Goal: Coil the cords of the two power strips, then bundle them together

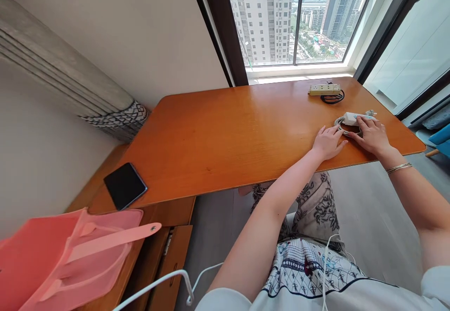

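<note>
While both forearms reach over the near edge of the wooden table, the head view shows the two hands close together near its right end. The right hand lies palm down, its fingers laid over the top of a white power strip and its thumb stretched out apart from them, toward the near side of the strip's grey cord; whether it grips the strip or merely rests on it, I cannot tell. The left hand is flat and loosely spread just beside it, thumb well away from the fingers, with the fingertips at the cord; it has nothing enclosed in it, though I cannot tell whether the tips press on the cord. The white strip sits between the middle of the table's right edge and the left hand, with its plug toward that edge. Farther off, near the far right corner, is a cream power strip, with a black cord coiled against its near side. At the opposite end, a dark tablet lies by the near left corner, and a pink case with a strap is just beyond that corner.
</note>
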Motion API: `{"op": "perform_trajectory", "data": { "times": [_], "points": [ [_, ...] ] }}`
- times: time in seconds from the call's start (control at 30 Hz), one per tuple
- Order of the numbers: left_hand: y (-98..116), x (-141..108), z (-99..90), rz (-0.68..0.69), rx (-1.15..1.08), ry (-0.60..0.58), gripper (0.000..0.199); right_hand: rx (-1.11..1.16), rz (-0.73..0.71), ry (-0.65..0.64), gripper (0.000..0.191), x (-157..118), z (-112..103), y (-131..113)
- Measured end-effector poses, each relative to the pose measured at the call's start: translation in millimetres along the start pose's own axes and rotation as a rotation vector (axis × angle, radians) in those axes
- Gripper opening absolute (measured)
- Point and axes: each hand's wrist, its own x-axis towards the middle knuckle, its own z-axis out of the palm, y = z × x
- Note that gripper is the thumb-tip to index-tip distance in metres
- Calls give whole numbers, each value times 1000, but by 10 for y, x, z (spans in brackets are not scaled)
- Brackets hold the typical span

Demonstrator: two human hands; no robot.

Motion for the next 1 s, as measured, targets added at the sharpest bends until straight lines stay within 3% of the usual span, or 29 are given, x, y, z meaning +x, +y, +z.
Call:
{"op": "perform_trajectory", "data": {
  "times": [0.13, 0.3, 0.43, 0.63, 0.83, 1.0],
  "points": [
    [61, -164, -188, -75, -43, -45, 50, 24, 23, -33, 77, 114, -31, 13],
    [39, -531, -395, -28, -109, -46, 46, 60, 76, -7, 76, 209, 34, 11],
    [-89, -831, -485, -63, -186, 41, 38, 88, 144, 8, 70, 243, 62, 33],
    [-327, -1189, -630, -119, -228, 162, 32, 150, 274, -40, 67, 243, -73, -48],
    [-601, -1438, -794, -224, -158, 241, 29, 138, 295, -37, 65, 257, -72, -84],
    [-754, -1611, -862, -324, -33, 213, 30, 142, 226, 58, 64, 277, 24, -37]
  ]
}}
